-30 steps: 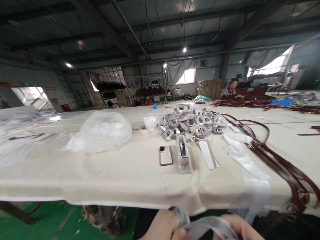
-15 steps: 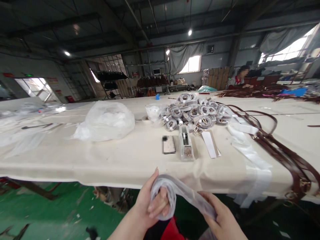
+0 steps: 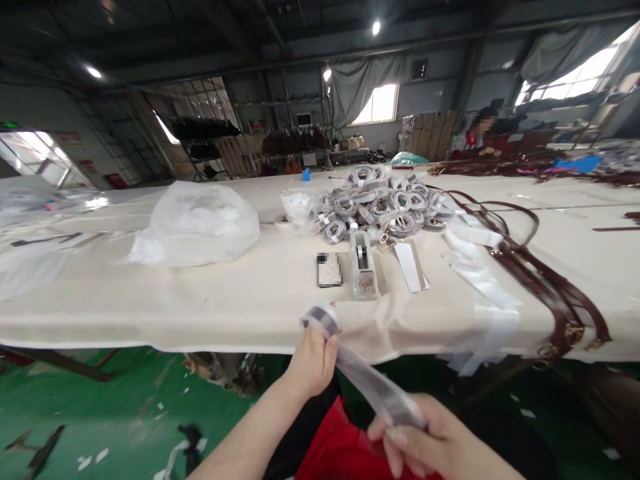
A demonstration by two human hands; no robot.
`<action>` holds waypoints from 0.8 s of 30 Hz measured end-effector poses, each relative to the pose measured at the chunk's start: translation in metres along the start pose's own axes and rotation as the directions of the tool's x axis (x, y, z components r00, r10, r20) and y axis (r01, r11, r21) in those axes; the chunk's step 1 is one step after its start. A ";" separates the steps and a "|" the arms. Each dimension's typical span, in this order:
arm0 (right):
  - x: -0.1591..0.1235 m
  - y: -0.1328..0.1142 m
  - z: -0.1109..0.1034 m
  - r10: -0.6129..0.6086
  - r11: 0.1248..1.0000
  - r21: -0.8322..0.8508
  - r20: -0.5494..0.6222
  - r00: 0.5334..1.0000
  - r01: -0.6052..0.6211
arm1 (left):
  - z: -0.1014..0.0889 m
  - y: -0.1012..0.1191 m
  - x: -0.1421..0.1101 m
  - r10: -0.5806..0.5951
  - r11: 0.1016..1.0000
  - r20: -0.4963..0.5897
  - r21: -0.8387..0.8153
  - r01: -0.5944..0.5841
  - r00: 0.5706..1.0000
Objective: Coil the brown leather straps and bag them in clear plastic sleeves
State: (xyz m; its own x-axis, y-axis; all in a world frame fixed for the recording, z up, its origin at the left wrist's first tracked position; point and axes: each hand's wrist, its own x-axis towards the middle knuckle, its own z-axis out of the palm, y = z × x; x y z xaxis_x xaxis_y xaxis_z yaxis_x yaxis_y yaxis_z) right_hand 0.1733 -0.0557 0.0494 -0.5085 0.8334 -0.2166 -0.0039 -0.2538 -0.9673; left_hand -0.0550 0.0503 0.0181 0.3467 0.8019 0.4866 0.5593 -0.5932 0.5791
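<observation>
A long strap (image 3: 369, 381) in cloudy plastic film runs between my two hands, just in front of the table edge. My left hand (image 3: 317, 360) is closed on its coiled end, and the loop stands up above the fingers. Lower and to the right, my right hand (image 3: 413, 433) grips the straight length between thumb and fingers. Beyond the hands, a tape dispenser (image 3: 363, 270) stands on the table beside a dark-edged flat item (image 3: 329, 271) whose face is blurred out. Behind them lies a heap of similar coiled, wrapped straps (image 3: 385, 203) with metal clasps.
Brown leather straps (image 3: 540, 280) and white plastic strips (image 3: 480, 273) lie along the right of the table (image 3: 240, 293). A large filled plastic bag (image 3: 200, 223) sits left of centre. White cards (image 3: 411, 265) lie right of the dispenser. A person (image 3: 475, 137) works at the far right.
My left hand has turned over and risen toward the table edge, with the coil now above the fingers. My right hand has moved lower with the strap stretched between them. The view has shifted.
</observation>
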 end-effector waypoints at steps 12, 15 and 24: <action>0.002 0.025 -0.073 -0.244 0.814 -0.580 -0.330 0.912 0.008 | 0.026 0.045 -0.030 0.063 0.525 0.869 -0.447 0.724 0.490; 0.007 0.037 -0.046 -0.174 0.917 -0.383 -0.128 0.976 0.113 | 0.035 0.041 -0.033 0.089 0.055 0.904 -0.425 0.904 0.419; 0.031 0.066 0.008 -0.250 0.963 -0.189 -0.361 0.899 0.192 | 0.057 0.040 -0.027 0.018 -0.388 0.848 -0.482 0.786 0.529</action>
State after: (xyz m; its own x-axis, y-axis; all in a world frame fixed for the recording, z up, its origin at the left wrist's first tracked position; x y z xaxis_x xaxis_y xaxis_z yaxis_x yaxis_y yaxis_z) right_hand 0.1501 -0.0503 -0.0199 -0.1451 0.9894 -0.0008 0.0613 0.0082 -0.9981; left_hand 0.0004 0.0089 -0.0093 0.8324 0.4742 -0.2868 -0.3074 0.8257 0.4729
